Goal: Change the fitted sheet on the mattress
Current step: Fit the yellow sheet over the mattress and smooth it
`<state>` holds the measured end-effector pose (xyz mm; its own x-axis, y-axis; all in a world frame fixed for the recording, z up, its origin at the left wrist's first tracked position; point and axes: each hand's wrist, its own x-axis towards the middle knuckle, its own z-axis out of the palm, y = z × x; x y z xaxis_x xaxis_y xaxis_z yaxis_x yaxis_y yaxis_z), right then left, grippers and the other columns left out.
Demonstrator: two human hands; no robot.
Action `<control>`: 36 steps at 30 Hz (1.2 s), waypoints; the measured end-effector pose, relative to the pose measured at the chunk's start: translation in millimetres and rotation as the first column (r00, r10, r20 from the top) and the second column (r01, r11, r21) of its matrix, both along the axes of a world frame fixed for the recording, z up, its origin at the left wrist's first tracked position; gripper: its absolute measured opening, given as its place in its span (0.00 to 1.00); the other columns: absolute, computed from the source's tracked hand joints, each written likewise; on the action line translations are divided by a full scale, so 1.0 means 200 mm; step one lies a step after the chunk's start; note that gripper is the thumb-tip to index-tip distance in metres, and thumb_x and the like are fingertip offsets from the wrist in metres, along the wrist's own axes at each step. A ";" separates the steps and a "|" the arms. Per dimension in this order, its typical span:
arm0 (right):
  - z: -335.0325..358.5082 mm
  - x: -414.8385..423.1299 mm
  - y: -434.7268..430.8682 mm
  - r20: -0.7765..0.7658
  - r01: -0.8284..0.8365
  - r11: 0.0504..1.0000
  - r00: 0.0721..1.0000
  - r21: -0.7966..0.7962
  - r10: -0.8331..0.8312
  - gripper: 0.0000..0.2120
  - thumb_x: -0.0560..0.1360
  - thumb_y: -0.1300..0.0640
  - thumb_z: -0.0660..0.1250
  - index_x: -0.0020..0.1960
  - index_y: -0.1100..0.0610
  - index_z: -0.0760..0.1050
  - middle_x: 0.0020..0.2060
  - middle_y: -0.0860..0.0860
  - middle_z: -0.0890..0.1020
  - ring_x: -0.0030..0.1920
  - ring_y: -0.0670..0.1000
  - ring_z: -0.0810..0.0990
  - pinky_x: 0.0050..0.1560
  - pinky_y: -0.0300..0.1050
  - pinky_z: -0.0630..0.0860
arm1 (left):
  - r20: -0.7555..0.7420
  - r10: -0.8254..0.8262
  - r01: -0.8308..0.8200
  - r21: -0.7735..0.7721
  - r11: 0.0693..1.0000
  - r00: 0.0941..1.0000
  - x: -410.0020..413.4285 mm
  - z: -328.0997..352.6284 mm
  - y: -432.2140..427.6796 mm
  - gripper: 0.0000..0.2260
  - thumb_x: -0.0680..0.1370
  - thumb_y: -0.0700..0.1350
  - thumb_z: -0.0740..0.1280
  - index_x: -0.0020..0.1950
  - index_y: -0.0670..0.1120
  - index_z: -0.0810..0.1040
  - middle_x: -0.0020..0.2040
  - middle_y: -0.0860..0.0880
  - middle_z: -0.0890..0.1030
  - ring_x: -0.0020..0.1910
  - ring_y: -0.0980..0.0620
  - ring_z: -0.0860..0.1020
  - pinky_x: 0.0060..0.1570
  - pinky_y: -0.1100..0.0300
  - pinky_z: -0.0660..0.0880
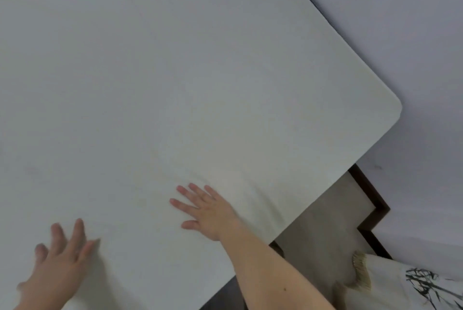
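Left hand, right hand: flat on the sheet, fingers spread, grasping nothing. Smooth outward toward the corner, pressing evenly.

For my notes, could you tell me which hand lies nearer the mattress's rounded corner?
The right hand, flat beside the mattress edge; the left hand is farther.

**Two bare hands flat on a pale sheeted mattress**

A smooth, pale off-white fitted sheet covers the mattress, its rounded corner at right. The left hand and right hand lie on it, fingers spread. Beyond the edge: beige floor, dark wooden skirting, and a fringed white cloth with black ink-style print.
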<state>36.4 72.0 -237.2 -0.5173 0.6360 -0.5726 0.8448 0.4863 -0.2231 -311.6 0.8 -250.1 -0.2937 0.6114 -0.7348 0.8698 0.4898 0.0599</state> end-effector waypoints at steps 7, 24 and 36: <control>0.01 1.10 0.63 0.091 0.251 0.963 0.961 0.102 -0.260 0.28 0.78 0.35 0.43 0.76 0.38 0.39 0.76 0.41 0.41 0.78 0.46 0.45 0.75 0.56 0.46 | -0.017 -0.028 0.030 0.094 0.995 0.999 1.01 0.08 0.49 0.29 0.71 0.74 0.41 0.67 0.75 0.29 0.77 0.59 0.36 0.77 0.39 0.42 0.65 0.27 0.54; 0.27 2.57 1.10 0.289 0.590 0.755 0.698 0.286 -0.655 0.29 0.83 0.50 0.48 0.80 0.53 0.40 0.79 0.49 0.41 0.79 0.55 0.46 0.75 0.59 0.52 | 0.551 -0.740 0.618 0.441 0.650 0.385 2.91 0.24 0.95 0.26 0.82 0.61 0.49 0.77 0.65 0.39 0.78 0.61 0.38 0.76 0.61 0.38 0.75 0.50 0.37; 0.00 1.12 1.24 -0.084 -0.271 0.957 0.956 0.102 0.280 0.27 0.83 0.44 0.49 0.79 0.43 0.42 0.78 0.43 0.42 0.79 0.47 0.43 0.76 0.55 0.45 | -0.150 0.434 -0.408 0.173 0.896 0.889 1.51 -0.01 1.03 0.29 0.78 0.68 0.44 0.75 0.65 0.37 0.78 0.55 0.35 0.78 0.44 0.39 0.65 0.24 0.45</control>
